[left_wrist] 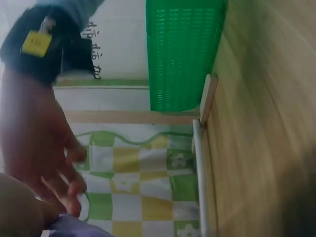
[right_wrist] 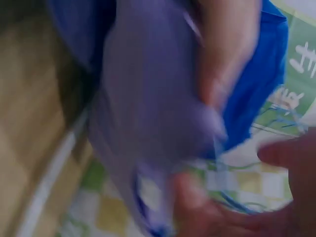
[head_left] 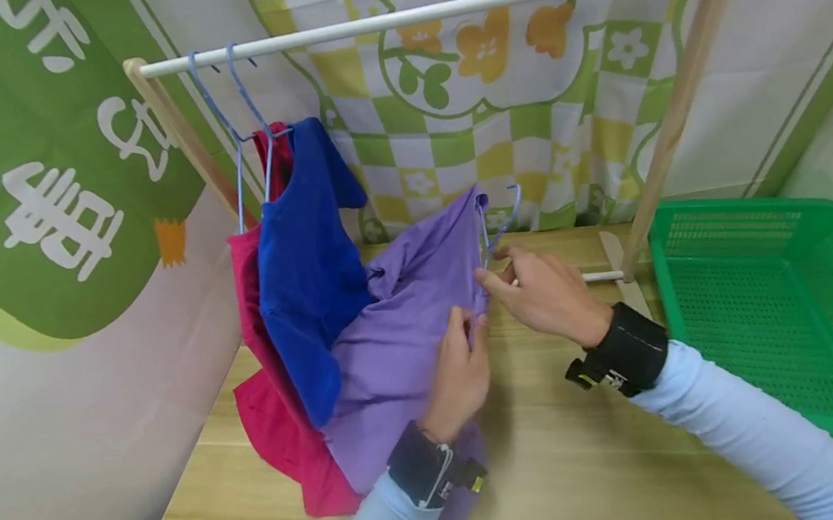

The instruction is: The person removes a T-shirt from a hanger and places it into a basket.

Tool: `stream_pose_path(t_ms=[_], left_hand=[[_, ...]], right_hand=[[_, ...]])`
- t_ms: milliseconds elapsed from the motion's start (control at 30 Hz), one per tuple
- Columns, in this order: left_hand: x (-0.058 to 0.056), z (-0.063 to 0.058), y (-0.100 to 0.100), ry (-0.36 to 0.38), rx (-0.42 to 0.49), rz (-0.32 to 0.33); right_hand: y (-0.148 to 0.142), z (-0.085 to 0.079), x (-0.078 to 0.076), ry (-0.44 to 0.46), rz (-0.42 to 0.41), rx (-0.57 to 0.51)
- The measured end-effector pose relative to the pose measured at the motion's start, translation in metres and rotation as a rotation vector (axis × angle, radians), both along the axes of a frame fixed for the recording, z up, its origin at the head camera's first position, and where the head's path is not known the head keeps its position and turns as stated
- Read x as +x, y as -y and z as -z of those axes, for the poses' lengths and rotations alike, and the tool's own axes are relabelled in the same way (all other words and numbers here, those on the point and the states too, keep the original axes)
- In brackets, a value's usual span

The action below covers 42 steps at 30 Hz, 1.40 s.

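Note:
A purple shirt [head_left: 420, 293] drapes over the table, its upper edge raised. My left hand [head_left: 460, 369] pinches the shirt's edge between thumb and fingers. Just above and to the right, my right hand [head_left: 551, 293] holds a blue clothes hanger [head_left: 507, 224] below its hook, thumb against the shirt's opening. The hanger's lower part is hidden by the shirt and fingers. In the right wrist view the purple cloth [right_wrist: 143, 98] is blurred beside the hanger [right_wrist: 232, 200]. The left wrist view shows the right hand [left_wrist: 37, 138] and only a corner of purple cloth [left_wrist: 76, 228].
A rack with a white rail [head_left: 430, 14] spans the back. At its left hang a blue shirt [head_left: 310, 245] and a red garment [head_left: 248, 276] on blue hangers, touching the purple shirt. A green basket [head_left: 765, 205] stands at the right on the wooden table [head_left: 557, 464].

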<state>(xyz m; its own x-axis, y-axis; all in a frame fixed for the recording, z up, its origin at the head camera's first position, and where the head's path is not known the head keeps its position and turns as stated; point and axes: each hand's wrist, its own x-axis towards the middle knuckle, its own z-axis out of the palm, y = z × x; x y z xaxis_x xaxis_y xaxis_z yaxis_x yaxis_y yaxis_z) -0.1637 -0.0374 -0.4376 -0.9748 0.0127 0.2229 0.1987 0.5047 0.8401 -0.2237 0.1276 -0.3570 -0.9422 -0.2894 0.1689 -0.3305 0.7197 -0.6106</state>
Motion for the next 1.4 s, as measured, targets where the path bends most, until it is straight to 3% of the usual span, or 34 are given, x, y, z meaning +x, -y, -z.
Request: stream_pose_path(t_ms=[100,200,300,367,500,600,700,833,900,967,1033,1100,1167,1267,1400], left_hand=[[-0.002,-0.004,-0.010,-0.060,-0.115,0.008],[-0.001,-0.006,-0.016,-0.185,-0.319,-0.039],[0.003,-0.006,-0.020,-0.308,-0.538,-0.123],[0.008,-0.007,-0.021,-0.353,-0.649,-0.181],[0.017,-0.012,-0.022,-0.377,-0.765,-0.233],[0.025,-0.018,-0.024,-0.417,-0.856,-0.239],[0.034,-0.020,-0.027,-0.503,-0.928,-0.228],[0.044,-0.015,-0.020,-0.633,-0.956,-0.113],[0.048,-0.009,-0.012,-0.677,-0.958,-0.012],[0.049,-0.002,-0.003,-0.706,-0.944,0.073],[0.048,0.003,0.007,-0.684,-0.893,0.102],[0.042,0.004,0.017,-0.624,-0.779,0.112],[0.030,0.003,0.028,-0.518,-0.610,0.110],[0.004,-0.003,0.043,-0.362,-0.336,0.092],[-0.032,-0.007,0.058,-0.215,-0.087,0.026]], right_hand=[[0.012,0.014,-0.010,0.016,0.002,-0.123],[0.014,0.020,-0.023,-0.024,0.059,-0.176],[0.016,0.019,-0.035,-0.061,0.107,-0.159],[0.019,0.017,-0.044,-0.092,0.137,-0.138],[0.026,0.012,-0.060,-0.166,0.158,-0.067],[0.031,0.009,-0.070,-0.182,0.165,-0.028],[0.031,0.006,-0.080,-0.168,0.166,0.017],[0.023,0.005,-0.097,-0.123,0.142,0.048],[0.013,0.002,-0.104,-0.058,0.127,0.006],[-0.001,-0.003,-0.111,0.052,0.094,-0.102],[-0.016,-0.008,-0.110,0.161,0.062,-0.185],[-0.029,-0.012,-0.102,0.249,0.040,-0.249],[-0.037,-0.016,-0.087,0.273,-0.005,-0.222],[-0.041,-0.025,-0.057,0.196,-0.054,-0.099],[-0.046,-0.046,-0.017,0.144,-0.080,0.051]])
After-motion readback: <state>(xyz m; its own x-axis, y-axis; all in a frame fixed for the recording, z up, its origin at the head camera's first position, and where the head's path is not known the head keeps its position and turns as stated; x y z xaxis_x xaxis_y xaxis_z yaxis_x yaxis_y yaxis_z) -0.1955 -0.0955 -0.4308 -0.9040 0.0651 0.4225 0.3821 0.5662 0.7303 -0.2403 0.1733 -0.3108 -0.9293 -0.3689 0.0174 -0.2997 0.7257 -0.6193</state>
